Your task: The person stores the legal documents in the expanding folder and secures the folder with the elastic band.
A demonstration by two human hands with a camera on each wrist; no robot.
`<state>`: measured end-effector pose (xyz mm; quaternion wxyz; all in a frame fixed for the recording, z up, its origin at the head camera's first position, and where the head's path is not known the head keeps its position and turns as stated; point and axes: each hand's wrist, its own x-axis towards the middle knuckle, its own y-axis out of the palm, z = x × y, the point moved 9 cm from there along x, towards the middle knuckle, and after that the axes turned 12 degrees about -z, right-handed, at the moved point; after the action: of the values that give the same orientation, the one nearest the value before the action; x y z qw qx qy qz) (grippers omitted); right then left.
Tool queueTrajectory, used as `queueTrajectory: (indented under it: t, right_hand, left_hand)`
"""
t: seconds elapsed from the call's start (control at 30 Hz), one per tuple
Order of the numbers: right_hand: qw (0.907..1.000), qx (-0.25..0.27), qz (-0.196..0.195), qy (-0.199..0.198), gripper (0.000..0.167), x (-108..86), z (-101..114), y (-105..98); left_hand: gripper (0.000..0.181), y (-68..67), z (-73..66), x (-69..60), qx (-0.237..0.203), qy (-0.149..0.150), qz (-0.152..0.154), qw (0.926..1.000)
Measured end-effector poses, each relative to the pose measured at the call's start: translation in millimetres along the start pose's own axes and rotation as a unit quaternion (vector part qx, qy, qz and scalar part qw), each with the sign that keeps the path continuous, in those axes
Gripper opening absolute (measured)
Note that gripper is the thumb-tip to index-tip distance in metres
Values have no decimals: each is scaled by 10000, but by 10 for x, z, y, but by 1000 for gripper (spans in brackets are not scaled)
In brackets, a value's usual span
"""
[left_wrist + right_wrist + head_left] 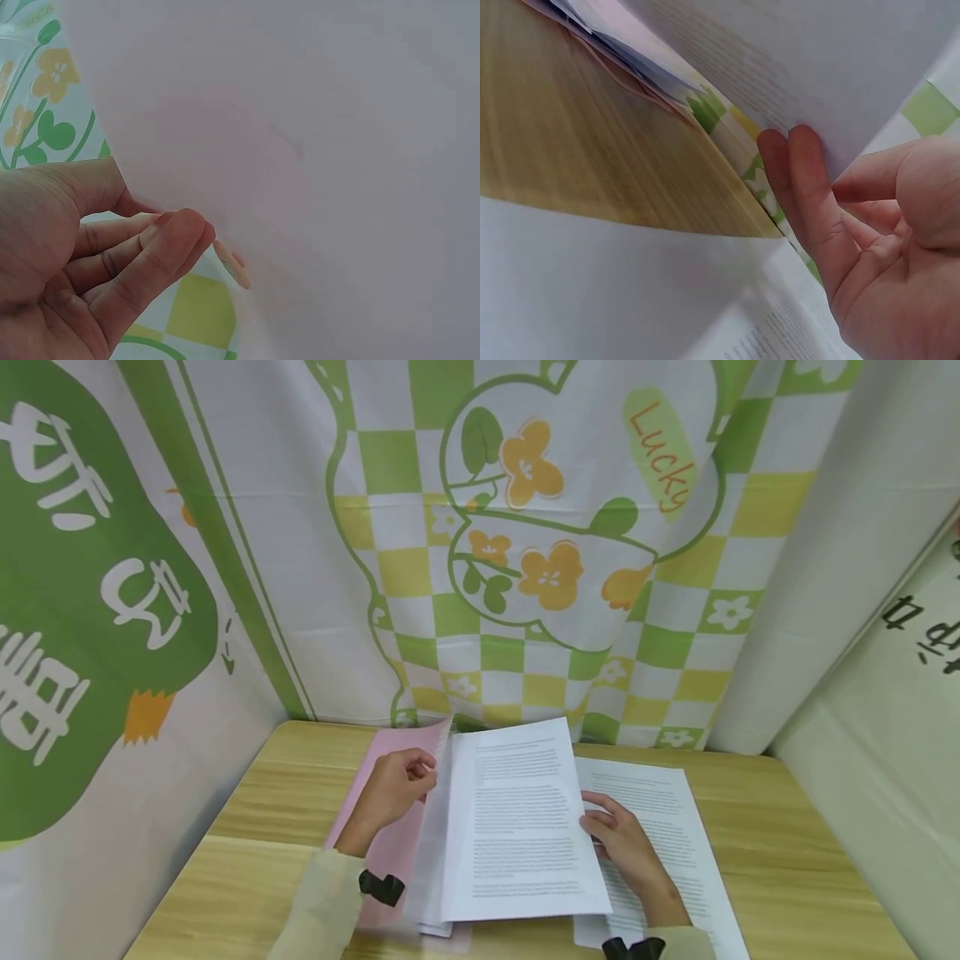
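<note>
A printed sheet of paper (517, 827) is raised over the right side of a pink folder (390, 752). My right hand (622, 843) holds the sheet by its right edge; in the right wrist view the edge lies between the thumb and the fingers (810, 180). My left hand (393, 789) is above the folder's pink cover and pinches the edge of a pale, thin page or sleeve (315, 150) of the folder. The sheet hides most of the folder's inner pages. Whether its left edge is inside a sleeve, I cannot tell.
More printed paper (675, 827) lies on the wooden table (772, 827) to the right, partly under my right hand and forearm. A patterned green and white curtain (525, 685) hangs along the table's back edge, and white cloth walls (862, 710) stand at the sides.
</note>
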<state>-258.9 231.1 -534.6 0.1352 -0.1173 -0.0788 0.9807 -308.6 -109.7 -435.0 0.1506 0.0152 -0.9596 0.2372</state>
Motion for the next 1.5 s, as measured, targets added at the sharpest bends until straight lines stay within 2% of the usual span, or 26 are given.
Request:
queueTrajectory:
  t: [0.47,0.77,1.03,1.5]
  right_hand:
    - [9994,299,152,-84,43,-70,26,228]
    - [9995,259,152,8,45,-133,4,319]
    - [9995,284,141,-14,45,-152,15,365]
    - [9925,816,904,-73,50,-257,76,608]
  left_hand:
    - [11,-8,14,-1,-19,-59,-6,10000]
    - [9,-13,17,-7,-27,-77,-36,10000]
    - [9,-15,1,4,-22,42,-46,10000]
    - [10,-15,4,3,8,48,-50,10000]
